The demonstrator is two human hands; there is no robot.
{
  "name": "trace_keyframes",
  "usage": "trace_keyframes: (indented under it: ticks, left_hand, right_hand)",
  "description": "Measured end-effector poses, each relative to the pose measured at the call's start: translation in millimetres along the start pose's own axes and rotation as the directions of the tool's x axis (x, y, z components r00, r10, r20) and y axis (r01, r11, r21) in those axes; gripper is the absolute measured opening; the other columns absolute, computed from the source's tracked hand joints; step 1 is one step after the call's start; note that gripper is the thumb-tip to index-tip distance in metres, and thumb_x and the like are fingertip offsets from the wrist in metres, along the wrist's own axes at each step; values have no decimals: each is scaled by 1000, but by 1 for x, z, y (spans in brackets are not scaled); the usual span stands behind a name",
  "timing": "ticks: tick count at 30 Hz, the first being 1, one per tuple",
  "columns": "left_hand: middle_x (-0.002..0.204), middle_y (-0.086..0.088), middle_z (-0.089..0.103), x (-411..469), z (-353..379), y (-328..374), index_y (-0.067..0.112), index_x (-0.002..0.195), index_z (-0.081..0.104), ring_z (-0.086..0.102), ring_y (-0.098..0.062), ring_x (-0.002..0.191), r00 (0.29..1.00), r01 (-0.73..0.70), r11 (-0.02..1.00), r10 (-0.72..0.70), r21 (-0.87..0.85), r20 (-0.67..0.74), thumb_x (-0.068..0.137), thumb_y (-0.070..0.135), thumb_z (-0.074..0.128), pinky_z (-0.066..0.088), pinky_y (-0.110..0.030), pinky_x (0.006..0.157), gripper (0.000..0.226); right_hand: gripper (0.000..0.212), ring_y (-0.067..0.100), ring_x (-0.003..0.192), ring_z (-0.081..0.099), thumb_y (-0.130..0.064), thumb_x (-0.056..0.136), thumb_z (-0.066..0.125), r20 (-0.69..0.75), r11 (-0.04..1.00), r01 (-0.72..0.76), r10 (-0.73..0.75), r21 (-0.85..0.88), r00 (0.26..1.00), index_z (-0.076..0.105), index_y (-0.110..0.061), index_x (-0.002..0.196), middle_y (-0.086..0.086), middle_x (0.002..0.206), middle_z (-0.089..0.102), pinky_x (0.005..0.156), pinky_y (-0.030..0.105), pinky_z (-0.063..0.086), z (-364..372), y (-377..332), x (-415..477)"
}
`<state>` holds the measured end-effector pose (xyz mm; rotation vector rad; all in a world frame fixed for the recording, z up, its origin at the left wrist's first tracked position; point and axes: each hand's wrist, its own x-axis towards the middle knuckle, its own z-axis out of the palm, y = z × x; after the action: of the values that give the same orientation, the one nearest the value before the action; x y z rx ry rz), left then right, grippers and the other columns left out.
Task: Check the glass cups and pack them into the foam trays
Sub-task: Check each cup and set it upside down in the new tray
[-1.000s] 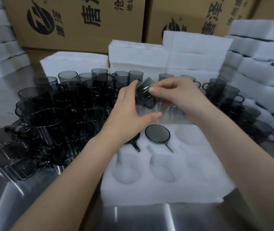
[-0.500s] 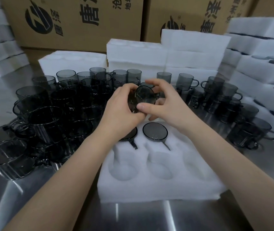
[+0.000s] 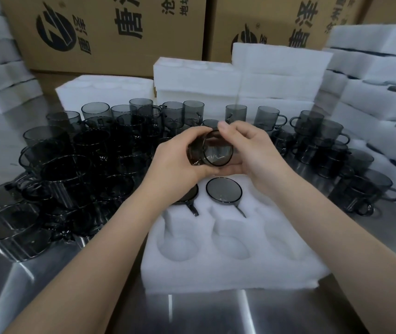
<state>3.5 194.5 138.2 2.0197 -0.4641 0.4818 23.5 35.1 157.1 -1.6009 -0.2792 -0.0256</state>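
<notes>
Two hands, the left hand (image 3: 175, 172) and the right hand (image 3: 259, 160), hold one smoky glass cup (image 3: 212, 150) between them. One open foam tray (image 3: 228, 273) lies at the near edge of the tabletop (image 3: 47, 285). Two cups are packed in its far row, the middle cup (image 3: 224, 190) and the left cup (image 3: 187, 196). Three empty pockets (image 3: 230, 247) show in its near row. Loose cups (image 3: 79, 165) crowd the tabletop's left and right sides, dozens in all, overlapping too much to count exactly. Two printed cardboard boxes (image 3: 110, 32) stand behind.

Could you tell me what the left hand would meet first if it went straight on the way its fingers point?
The grey glass cup it grips comes first; just beyond, the left hand would probably meet the right hand, which holds the cup's rim side, though depth is unclear.
</notes>
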Motion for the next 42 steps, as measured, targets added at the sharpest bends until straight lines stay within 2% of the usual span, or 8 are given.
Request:
trace_keyframes:
  ticks: [4, 9, 17, 22, 28, 34, 38, 42]
  left_hand:
    - [109, 15, 68, 2, -1, -6, 31, 117, 61, 62, -2, 107, 996, 70, 992, -75, -108, -39, 68, 12, 86, 47, -24, 99, 58]
    - [105, 13, 70, 2, -2, -8, 32, 111, 62, 65, -2, 102, 991, 108, 975, -122, -194, -58, 73, 13, 83, 49, -26, 96, 47]
    - [92, 19, 68, -1, 2, -5, 35, 108, 63, 61, 7, 86, 995, 79, 997, -79, 3, -55, 68, 27, 81, 41, -1, 70, 45]
    - [91, 17, 68, -3, 2, -1, 39, 107, 55, 62, 3, 84, 999, 32, 995, -36, 93, 36, 58, 50, 78, 53, -23, 75, 55]
    - [95, 31, 64, -2, 2, 0, 40, 101, 47, 61, 10, 86, 997, 76, 997, -77, -13, -33, 60, 60, 73, 43, -7, 70, 52]
    - [101, 9, 69, -1, 2, -3, 41, 101, 39, 65, -9, 89, 995, 90, 976, -96, -197, -20, 70, 61, 65, 52, -41, 90, 45]
    - [124, 13, 58, -1, 2, -5, 33, 123, 41, 57, -2, 115, 996, 79, 983, -86, -168, -30, 65, 41, 78, 46, -31, 102, 69]
    - [118, 9, 58, 0, 2, -4, 23, 128, 56, 55, -3, 109, 999, 1, 1000, -1, -18, -39, 66, 21, 87, 43, -20, 97, 70]
  right_hand:
    - [33, 24, 68, 71, -32, 97, 54, 159, 983, -155, 138, 99, 978, 65, -12, 121, 6, 107, 73, 64, 31, 59, -8, -2, 3]
    - [48, 24, 80, 71, -26, 83, 61, 314, 981, -131, 81, 141, 946, 59, -18, 131, 5, 112, 70, 75, 30, 59, -15, 1, 5]
    - [46, 16, 76, 69, -27, 65, 89, 115, 968, 123, -99, -219, 988, 57, -19, 96, 2, 94, 71, 62, 33, 57, 0, 6, 1]
    - [49, -2, 67, 55, -67, 57, 72, -90, 860, 149, -220, -488, 971, 48, -28, 73, -15, 69, 58, 57, 17, 42, 8, 7, 0]
    - [33, 22, 69, 64, -41, 102, 42, -1, 998, -44, 44, -45, 999, 65, -19, 99, 6, 92, 71, 57, 32, 54, 0, -2, 4]
    - [42, 28, 102, 59, -32, 101, 40, 322, 989, -88, 45, 121, 946, 52, -13, 137, 18, 126, 62, 94, 45, 49, -10, -2, 4]
    - [41, 25, 93, 61, -25, 89, 58, 257, 976, 7, -65, 220, 964, 54, -12, 128, 13, 113, 60, 74, 36, 55, -10, -1, 2]
    - [37, 16, 81, 62, -13, 85, 70, 175, 990, 143, -141, 1, 975, 61, -16, 120, 6, 98, 56, 64, 29, 54, -7, 3, 0]
